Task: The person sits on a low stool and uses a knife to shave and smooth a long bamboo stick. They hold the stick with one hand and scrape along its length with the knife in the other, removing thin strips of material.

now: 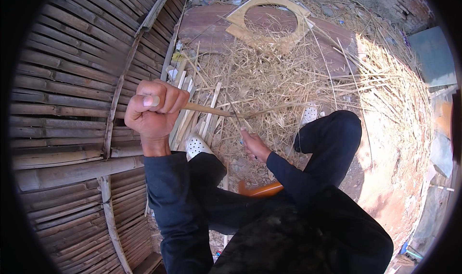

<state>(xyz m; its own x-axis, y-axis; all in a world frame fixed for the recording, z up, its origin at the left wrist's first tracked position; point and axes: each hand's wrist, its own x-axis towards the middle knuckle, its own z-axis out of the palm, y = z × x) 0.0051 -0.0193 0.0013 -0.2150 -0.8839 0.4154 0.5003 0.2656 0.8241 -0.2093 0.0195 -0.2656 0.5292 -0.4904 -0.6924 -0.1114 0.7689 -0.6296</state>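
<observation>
While my left hand clenches the left end of a stick, apparently steadying it above the shavings, I remotely watch my right hand grasp a knife crossing it.

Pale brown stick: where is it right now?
In the head view, the pale brown stick extends rightward from the left hand, meeting a thin blade near picture centre, above the right hand.

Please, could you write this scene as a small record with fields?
left hand: closed around a long stick
right hand: gripping a thin knife, its blade crossing the stick in this view
footwear: white shoes with dark dots
ground: strewn with pale shavings
person's left: slatted wall
far side: board with round hole
</observation>
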